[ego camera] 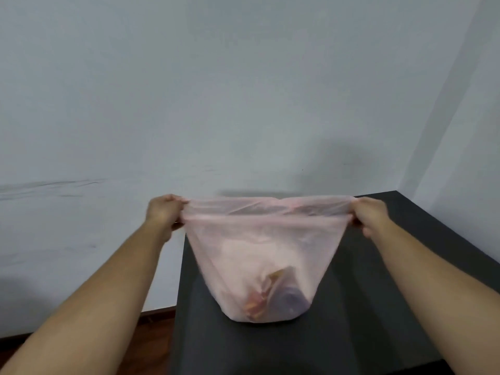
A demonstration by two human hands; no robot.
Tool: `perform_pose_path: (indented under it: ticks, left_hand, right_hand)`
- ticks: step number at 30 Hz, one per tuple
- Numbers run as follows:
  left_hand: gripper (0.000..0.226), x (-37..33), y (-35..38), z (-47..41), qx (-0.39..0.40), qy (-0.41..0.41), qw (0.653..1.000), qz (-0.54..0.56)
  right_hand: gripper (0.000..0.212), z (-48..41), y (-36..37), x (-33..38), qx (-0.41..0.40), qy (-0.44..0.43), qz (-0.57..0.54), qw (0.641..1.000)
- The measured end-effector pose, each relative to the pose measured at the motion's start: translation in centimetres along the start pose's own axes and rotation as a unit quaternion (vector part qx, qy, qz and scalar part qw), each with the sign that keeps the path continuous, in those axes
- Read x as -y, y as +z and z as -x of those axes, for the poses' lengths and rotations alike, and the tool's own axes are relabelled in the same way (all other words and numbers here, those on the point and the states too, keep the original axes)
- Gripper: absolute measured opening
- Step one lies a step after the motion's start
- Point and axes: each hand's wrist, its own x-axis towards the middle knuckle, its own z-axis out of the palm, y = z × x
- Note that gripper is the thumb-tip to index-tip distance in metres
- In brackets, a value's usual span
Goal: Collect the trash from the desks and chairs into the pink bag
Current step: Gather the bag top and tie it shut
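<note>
The thin, see-through pink bag (259, 247) hangs stretched wide between my two hands, its bottom touching the black desk (378, 293). My left hand (163, 211) grips the left end of the bag's rim. My right hand (370, 212) grips the right end. Through the plastic, trash (273, 296) shows at the bottom: orange-red wrappers, a dark purple piece and something pale above them. The mouth is pulled into a narrow slit.
A plain grey-white wall (216, 90) fills the view behind the desk and turns a corner at the right. Brown wooden floor (154, 320) shows at the lower left, beside the desk's left edge.
</note>
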Motion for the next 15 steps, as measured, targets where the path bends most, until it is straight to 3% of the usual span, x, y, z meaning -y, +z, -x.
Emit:
perform_pose_path:
  ticks: [3,11,15]
  left_hand:
    - [0.023,-1.4,-1.2,-1.3,-0.075,0.006,0.996,-0.037]
    - [0.026,-3.3,1.7,-0.1,0.025,-0.017,0.980,-0.198]
    - [0.027,-4.2,0.7,-0.3,0.000,-0.023,0.967,-0.256]
  right_hand:
    - [0.015,-1.8,-2.6,0.2,-0.074,0.030,0.061,0.995]
    - [0.020,-0.6,-2.7,1.0,0.001,0.050,0.097,0.994]
    - [0.015,-1.5,-4.5,1.2,-0.042,0.059,0.189,0.979]
